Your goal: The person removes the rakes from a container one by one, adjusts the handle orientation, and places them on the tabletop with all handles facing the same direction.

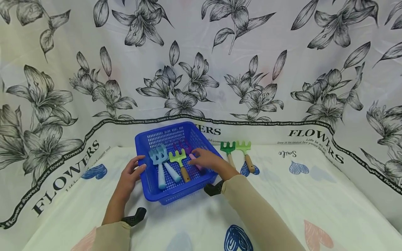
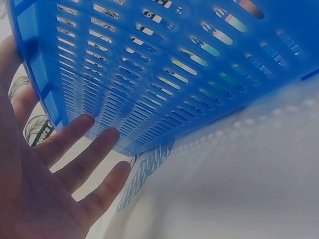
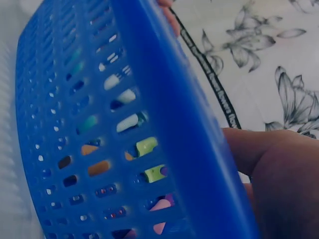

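Note:
A blue plastic basket (image 1: 154,193) with slotted walls stands on the bed-like white cloth. My left hand (image 1: 132,172) rests at its left rim; the left wrist view has those fingers (image 2: 92,154) spread beside the wall. My right hand (image 1: 207,160) reaches over the right side and pinches the pink handle (image 1: 198,164) of a small toy rake with magenta tines (image 1: 181,145). In the right wrist view the rim hides its fingertips. Beside it in the basket lie a green rake with a wooden handle (image 1: 184,174) and two light-blue forked tools (image 1: 161,170).
Two more rakes, one dark green (image 1: 228,148) and one light green (image 1: 244,146), lie on the cloth right of the basket. Behind rises a flower-printed curtain (image 1: 226,104). Heart prints mark the white cloth (image 1: 282,205).

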The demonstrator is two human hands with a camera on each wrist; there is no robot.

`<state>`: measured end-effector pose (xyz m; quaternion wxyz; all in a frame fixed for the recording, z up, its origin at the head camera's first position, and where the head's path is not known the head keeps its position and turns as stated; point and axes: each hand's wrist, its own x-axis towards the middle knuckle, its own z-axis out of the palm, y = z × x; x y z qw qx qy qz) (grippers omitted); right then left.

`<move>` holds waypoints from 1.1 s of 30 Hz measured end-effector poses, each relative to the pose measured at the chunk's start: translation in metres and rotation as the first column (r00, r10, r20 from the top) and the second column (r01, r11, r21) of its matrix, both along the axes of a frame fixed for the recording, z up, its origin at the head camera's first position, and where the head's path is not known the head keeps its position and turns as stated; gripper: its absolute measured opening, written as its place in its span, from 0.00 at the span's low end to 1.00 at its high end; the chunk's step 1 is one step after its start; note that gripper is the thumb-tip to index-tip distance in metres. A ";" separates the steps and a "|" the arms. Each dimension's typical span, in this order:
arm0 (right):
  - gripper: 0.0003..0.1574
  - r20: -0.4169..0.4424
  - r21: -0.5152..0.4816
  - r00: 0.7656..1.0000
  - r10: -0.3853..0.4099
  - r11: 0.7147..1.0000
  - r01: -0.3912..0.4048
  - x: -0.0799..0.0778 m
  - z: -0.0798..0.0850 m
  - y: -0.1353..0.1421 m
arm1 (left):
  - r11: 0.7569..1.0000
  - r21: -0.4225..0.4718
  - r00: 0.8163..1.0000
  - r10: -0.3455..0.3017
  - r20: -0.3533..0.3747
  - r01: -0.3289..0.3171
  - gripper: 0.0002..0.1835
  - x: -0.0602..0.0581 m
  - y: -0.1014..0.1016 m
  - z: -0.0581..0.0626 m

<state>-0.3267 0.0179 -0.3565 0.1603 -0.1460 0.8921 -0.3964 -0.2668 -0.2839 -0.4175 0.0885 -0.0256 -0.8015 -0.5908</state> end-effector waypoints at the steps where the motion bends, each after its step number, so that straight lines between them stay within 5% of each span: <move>1: 0.40 0.013 0.014 1.000 0.014 1.000 -0.014 -0.001 0.000 -0.001 | 1.000 -0.002 1.000 0.000 0.000 0.000 0.31 0.000 0.000 0.000; 16: 0.39 0.103 0.214 0.976 0.190 0.954 -0.208 -0.001 0.000 -0.007 | 1.000 -0.007 1.000 0.002 -0.001 -0.002 0.33 0.001 0.000 0.001; 26: 0.35 -0.058 0.132 0.989 0.137 0.983 -0.128 -0.001 -0.003 -0.005 | 1.000 0.001 1.000 -0.006 0.005 0.006 0.31 -0.001 0.002 0.001; 33: 0.28 -0.209 0.033 0.974 0.082 0.996 -0.077 0.000 -0.003 -0.005 | 1.000 0.006 1.000 -0.012 0.006 0.012 0.32 0.000 -0.001 0.001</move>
